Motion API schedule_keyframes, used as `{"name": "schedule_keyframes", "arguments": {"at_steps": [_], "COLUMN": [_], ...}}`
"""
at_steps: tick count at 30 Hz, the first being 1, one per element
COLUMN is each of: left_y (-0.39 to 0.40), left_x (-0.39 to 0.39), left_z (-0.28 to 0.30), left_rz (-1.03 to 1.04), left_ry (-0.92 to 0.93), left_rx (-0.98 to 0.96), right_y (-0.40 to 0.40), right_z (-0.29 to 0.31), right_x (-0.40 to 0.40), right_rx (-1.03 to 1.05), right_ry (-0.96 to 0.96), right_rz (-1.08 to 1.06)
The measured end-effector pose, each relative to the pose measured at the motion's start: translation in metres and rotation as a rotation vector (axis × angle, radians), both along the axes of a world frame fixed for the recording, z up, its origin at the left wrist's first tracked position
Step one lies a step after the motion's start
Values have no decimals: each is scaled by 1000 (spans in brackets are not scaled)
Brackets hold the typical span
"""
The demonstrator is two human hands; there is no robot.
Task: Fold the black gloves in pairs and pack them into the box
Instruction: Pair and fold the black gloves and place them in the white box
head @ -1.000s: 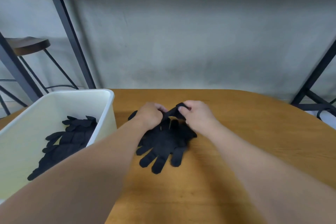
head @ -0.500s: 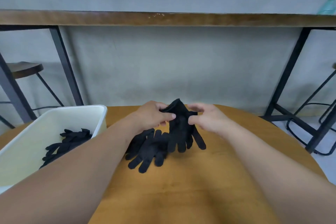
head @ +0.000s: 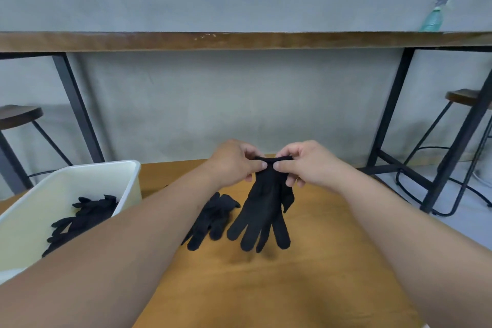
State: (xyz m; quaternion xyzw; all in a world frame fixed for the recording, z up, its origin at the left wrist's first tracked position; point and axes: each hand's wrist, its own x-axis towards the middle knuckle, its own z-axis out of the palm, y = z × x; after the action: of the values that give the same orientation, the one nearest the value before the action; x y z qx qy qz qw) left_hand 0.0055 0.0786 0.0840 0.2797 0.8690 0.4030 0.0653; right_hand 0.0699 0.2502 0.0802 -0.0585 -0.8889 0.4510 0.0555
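A black glove [head: 262,210] hangs fingers-down above the wooden table [head: 266,287]. My left hand [head: 234,165] pinches its cuff on the left side and my right hand [head: 306,165] pinches the cuff on the right. A second layer of black fabric shows behind it at the right edge. More black gloves [head: 213,218] lie in a small heap on the table just left of the hanging one. The white box [head: 127,181] stands at the left with several black gloves [head: 80,218] inside it.
A long wooden counter [head: 239,40] on black metal legs runs across behind the table. Stools stand at the left [head: 18,114] and right [head: 463,96]. A green spray bottle [head: 432,18] sits on the counter at the right.
Both hands have lifted a glove off the heap and raised it by the cuff, so it now hangs free above the table. The view has tilted upward.
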Motion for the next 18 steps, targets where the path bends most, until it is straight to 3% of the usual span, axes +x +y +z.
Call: {"name": "schedule_keyframes", "arguments": {"at_steps": [4, 8, 10, 13, 18], "left_y": [20, 27, 26, 19, 5], "left_x": [5, 17, 26, 45, 62], "left_z": [-4, -20, -52, -110, -155], "left_rz": [46, 42, -34, -170, -255], "left_ry": [115, 379, 451, 373, 265], "left_rx": [55, 34, -46, -321, -446], "right_y": [14, 23, 27, 26, 19], "right_z": [-1, -14, -43, -95, -130], "right_x": [6, 23, 31, 48, 68], "right_rx": [3, 35, 152, 297, 216], "right_ry": [151, 234, 128, -111, -409], "right_rz": [-81, -78, -54, 36, 146]}}
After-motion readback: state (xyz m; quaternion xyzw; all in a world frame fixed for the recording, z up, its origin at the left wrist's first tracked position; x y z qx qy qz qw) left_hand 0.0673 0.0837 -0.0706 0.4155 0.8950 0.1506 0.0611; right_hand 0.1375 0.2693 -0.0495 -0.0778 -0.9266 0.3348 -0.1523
